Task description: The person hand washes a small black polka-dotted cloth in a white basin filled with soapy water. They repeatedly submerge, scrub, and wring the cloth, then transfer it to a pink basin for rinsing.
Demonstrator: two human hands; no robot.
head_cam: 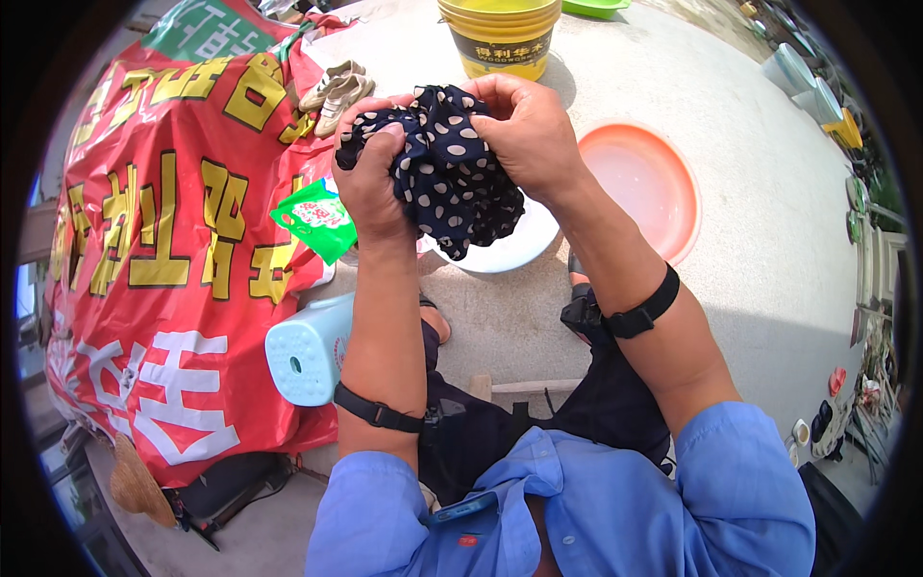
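Both hands hold up a dark navy cloth with white dots [447, 173], bunched and gathered at its edge. My left hand [371, 169] grips its left side, the thumb lying on top. My right hand [530, 133] pinches the upper right edge between thumb and fingers. Below the cloth, partly hidden by it, a white basin [497, 256] sits on the ground. An orange-pink basin [689, 195] with pale liquid in it stands to the right, beyond my right forearm. A green packet [317, 216] bearing writing is just left of my left wrist.
A yellow bucket [501, 43] stands ahead, near a green basin [595, 6]. On the left, a red banner [180, 252] drapes over something, with a pair of shoes [339, 94] at its edge. A light blue plastic stool [306, 353] lies on its side by my left forearm.
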